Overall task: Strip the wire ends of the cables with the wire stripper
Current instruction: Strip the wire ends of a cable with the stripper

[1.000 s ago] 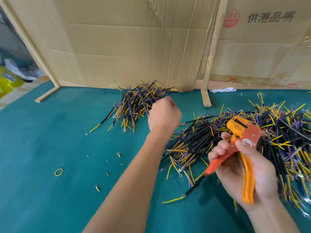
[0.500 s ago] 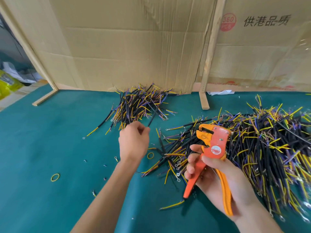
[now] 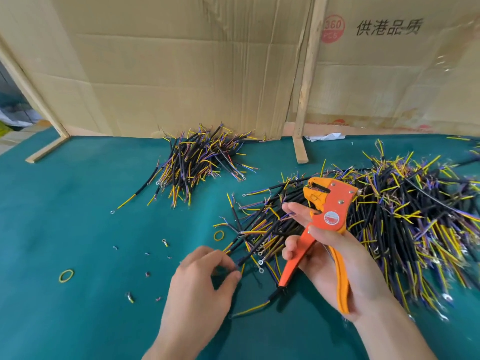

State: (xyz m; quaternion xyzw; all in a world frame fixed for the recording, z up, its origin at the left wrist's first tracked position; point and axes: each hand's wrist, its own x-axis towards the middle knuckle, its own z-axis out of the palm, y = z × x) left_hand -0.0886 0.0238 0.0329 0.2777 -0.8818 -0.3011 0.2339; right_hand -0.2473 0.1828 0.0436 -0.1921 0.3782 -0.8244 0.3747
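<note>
the right hand (image 3: 335, 258) grips the orange and yellow metal wire stripper (image 3: 326, 224), fingers curled round its orange handle and the yellow handle lying against the palm; the tool's head points up and away, its handles spread apart. the left hand (image 3: 200, 284) is low and slightly blurred, thumb and fingertips pinching the near end of a black sheathed cable (image 3: 255, 249) at the front edge of the big pile; how firmly it is pinched is hard to tell.

that big heap of black cables with yellow and purple wire ends (image 3: 405, 219) spreads behind and right of the stripper, reaching the right edge of the view. a single black cable with a yellow lead (image 3: 255, 306) lies apart, just below the stripper's orange handle tip. a smaller heap of similar cables (image 3: 197, 159) sits well apart, farther back near the brown cardboard wall (image 3: 181, 68).

on the teal felt table cover (image 3: 78, 229) lie two yellow rubber bands (image 3: 66, 275), one near the left, one beside the big pile, plus scattered small metal ring terminals (image 3: 164, 242). a pale wooden post (image 3: 306, 81) stands against the cardboard, with a crumpled white scrap of paper (image 3: 326, 137) beside its foot.
</note>
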